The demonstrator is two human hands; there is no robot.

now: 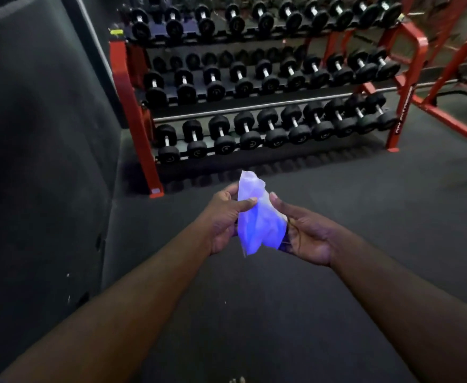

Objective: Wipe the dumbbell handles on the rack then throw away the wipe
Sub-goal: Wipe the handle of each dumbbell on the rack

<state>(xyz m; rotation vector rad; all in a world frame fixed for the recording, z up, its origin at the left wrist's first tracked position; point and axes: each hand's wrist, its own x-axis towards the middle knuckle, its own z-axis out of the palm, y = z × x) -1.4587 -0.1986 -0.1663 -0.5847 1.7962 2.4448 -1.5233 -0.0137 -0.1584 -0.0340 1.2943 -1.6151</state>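
Observation:
A pale bluish-white wipe (257,217) hangs crumpled between both of my hands, low in the middle of the view. My left hand (226,219) pinches its left edge with thumb and fingers. My right hand (307,233) holds its right side, thumb on top. Ahead stands a red three-tier rack (135,111) full of black dumbbells (271,128) with silver handles. The rack is well beyond my hands, across a strip of floor.
A dark padded wall or panel (44,134) fills the left side, close to the rack's left post. Dark rubber floor (365,189) stretches between me and the rack. More red frame parts (448,78) stand at the right.

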